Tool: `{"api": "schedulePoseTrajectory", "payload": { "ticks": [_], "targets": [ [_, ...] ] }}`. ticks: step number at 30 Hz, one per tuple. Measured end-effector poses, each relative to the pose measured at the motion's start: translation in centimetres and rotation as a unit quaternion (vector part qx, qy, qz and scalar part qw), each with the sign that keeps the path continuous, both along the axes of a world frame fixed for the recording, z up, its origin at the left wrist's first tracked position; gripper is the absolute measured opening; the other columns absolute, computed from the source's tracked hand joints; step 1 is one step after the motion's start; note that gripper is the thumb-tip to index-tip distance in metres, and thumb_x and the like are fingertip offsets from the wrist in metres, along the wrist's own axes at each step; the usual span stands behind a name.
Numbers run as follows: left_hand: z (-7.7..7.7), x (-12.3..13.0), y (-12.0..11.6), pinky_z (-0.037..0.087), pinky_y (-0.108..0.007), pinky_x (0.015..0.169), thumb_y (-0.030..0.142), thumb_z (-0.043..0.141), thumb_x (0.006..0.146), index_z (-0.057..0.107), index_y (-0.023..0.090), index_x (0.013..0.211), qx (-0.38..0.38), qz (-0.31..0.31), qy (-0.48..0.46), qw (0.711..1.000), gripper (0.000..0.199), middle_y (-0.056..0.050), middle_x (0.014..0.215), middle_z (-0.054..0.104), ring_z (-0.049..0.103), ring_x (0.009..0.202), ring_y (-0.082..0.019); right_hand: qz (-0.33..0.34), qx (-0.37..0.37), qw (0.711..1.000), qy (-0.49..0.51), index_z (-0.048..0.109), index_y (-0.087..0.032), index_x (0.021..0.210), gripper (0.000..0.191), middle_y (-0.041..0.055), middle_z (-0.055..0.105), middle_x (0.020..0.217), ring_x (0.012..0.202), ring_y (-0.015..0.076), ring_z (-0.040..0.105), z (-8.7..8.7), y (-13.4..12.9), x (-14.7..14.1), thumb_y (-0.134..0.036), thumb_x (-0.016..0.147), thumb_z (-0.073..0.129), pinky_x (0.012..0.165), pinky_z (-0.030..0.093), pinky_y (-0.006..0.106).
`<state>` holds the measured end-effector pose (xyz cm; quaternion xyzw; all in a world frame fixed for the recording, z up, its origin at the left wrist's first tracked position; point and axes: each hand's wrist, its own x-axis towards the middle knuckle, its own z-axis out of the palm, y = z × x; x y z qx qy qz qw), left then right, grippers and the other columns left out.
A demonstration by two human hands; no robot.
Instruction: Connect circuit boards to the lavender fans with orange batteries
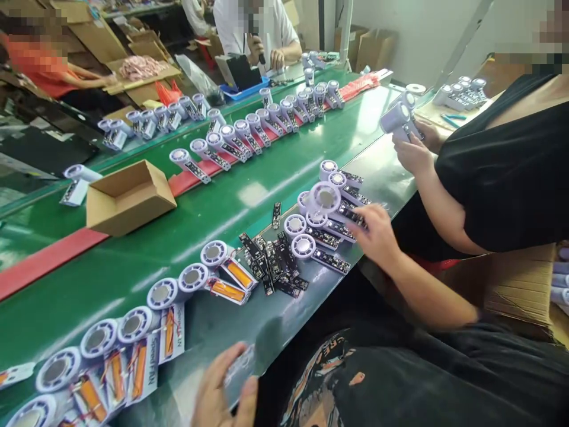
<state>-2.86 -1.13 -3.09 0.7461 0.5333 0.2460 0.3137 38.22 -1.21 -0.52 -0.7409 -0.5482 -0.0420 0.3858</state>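
My right hand (379, 236) grips the handle end of a pale purple handheld fan (325, 198), its round head smeared by motion. The held fan is over a cluster of similar fans, including a front one (303, 246), with black circuit boards showing in their handles. Left of that cluster lies a heap of loose circuit boards (269, 261). At the bottom, my left hand (226, 388) has thumb and finger apart, with nothing visible between them. Nearest to it are open-handled fans (134, 324) with orange parts and wires exposed.
A cardboard box (131, 198) sits on the green belt (249, 193), beside a red strip (48, 261) carrying a row of fans. At right, a co-worker's hands (415, 148) hold fans. Another person (262, 35) sits across the belt by a blue tray (244, 89).
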Motion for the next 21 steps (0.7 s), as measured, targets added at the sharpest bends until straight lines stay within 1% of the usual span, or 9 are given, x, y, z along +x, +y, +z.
{"api": "schedulePoseTrajectory", "payload": {
  "ticks": [3, 4, 6, 8, 11, 14, 17, 19, 21],
  "targets": [
    [-1.2, 4.6, -0.5, 0.048, -0.046, 0.107, 0.041, 0.062, 0.086, 0.064, 0.025, 0.12, -0.128, -0.101, -0.077, 0.984, 0.037, -0.01, 0.123, 0.068, 0.063, 0.116, -0.028, -0.16, -0.062, 0.985, -0.016, 0.063, -0.016, 0.115, 0.036, 0.015, 0.061, 0.113, 0.113, 0.0326, 0.05, 0.7, 2.9, 7.1, -0.041, 0.092, 0.048, 0.099, 0.041, 0.049],
    [-1.3, 6.2, -0.5, 0.048, -0.044, 0.106, 0.041, 0.063, 0.085, 0.065, 0.025, 0.12, -0.163, -0.123, -0.091, 0.975, 0.038, -0.01, 0.124, 0.067, 0.064, 0.116, -0.028, -0.186, -0.088, 0.978, -0.02, 0.062, -0.015, 0.117, 0.037, 0.0164, 0.059, 0.117, 0.115, 0.0339, 0.049, 0.9, 4.1, 9.1, -0.039, 0.092, 0.047, 0.099, 0.04, 0.049],
    [-1.2, 9.0, -0.4, 0.048, -0.043, 0.107, 0.041, 0.065, 0.083, 0.065, 0.025, 0.121, -0.226, -0.143, -0.115, 0.957, 0.041, -0.011, 0.128, 0.066, 0.063, 0.118, -0.028, -0.201, -0.147, 0.968, -0.028, 0.06, -0.014, 0.122, 0.04, 0.0182, 0.055, 0.125, 0.117, 0.0346, 0.047, 1.1, 6.4, 12.0, -0.038, 0.094, 0.044, 0.099, 0.04, 0.049],
    [-0.8, 11.3, -0.2, 0.046, -0.043, 0.108, 0.041, 0.066, 0.083, 0.062, 0.024, 0.125, -0.275, -0.138, -0.146, 0.94, 0.046, -0.012, 0.133, 0.062, 0.061, 0.121, -0.028, -0.188, -0.206, 0.96, -0.031, 0.058, -0.014, 0.125, 0.041, 0.019, 0.051, 0.13, 0.12, 0.0355, 0.045, 0.9, 8.5, 13.8, -0.038, 0.095, 0.043, 0.099, 0.04, 0.049],
    [-0.6, 14.0, -0.1, 0.047, -0.041, 0.106, 0.044, 0.065, 0.082, 0.053, 0.024, 0.133, -0.311, -0.104, -0.203, 0.923, 0.055, -0.012, 0.142, 0.055, 0.06, 0.121, -0.026, -0.146, -0.247, 0.958, -0.019, 0.059, -0.015, 0.124, 0.038, 0.0184, 0.051, 0.132, 0.123, 0.0354, 0.045, 0.0, 10.8, 15.4, -0.036, 0.094, 0.046, 0.101, 0.039, 0.05],
    [-1.0, 15.6, 0.1, 0.047, -0.04, 0.104, 0.049, 0.065, 0.081, 0.049, 0.024, 0.135, -0.324, -0.069, -0.233, 0.914, 0.061, -0.014, 0.147, 0.049, 0.059, 0.121, -0.026, -0.082, -0.274, 0.958, -0.001, 0.062, -0.015, 0.122, 0.036, 0.0158, 0.057, 0.128, 0.121, 0.0298, 0.05, -1.1, 11.7, 16.6, -0.034, 0.092, 0.052, 0.102, 0.04, 0.042],
    [-1.7, 16.5, 0.4, 0.047, -0.039, 0.102, 0.054, 0.066, 0.079, 0.044, 0.025, 0.139, -0.329, -0.032, -0.244, 0.912, 0.07, -0.016, 0.151, 0.043, 0.06, 0.12, -0.026, -0.032, -0.292, 0.956, 0.013, 0.053, -0.014, 0.135, 0.047, 0.0139, 0.061, 0.127, 0.117, 0.0242, 0.056, -1.6, 11.8, 17.4, -0.032, 0.092, 0.052, 0.101, 0.042, 0.034],
    [-2.1, 17.0, 0.7, 0.048, -0.04, 0.1, 0.056, 0.066, 0.078, 0.035, 0.027, 0.145, -0.325, -0.009, -0.26, 0.909, 0.079, -0.018, 0.154, 0.038, 0.061, 0.118, -0.026, -0.016, -0.298, 0.954, 0.012, 0.043, -0.016, 0.144, 0.058, 0.0139, 0.058, 0.134, 0.122, 0.0254, 0.054, -1.7, 12.0, 17.3, -0.035, 0.09, 0.053, 0.103, 0.042, 0.035],
    [-2.3, 17.7, 1.0, 0.049, -0.041, 0.099, 0.056, 0.066, 0.078, 0.023, 0.029, 0.15, -0.324, 0.006, -0.282, 0.903, 0.088, -0.019, 0.157, 0.032, 0.061, 0.12, -0.027, -0.005, -0.304, 0.953, 0.002, 0.039, -0.018, 0.147, 0.069, 0.0148, 0.051, 0.143, 0.13, 0.0297, 0.048, -1.5, 12.3, 16.7, -0.041, 0.086, 0.06, 0.107, 0.039, 0.039]
  ]
}}
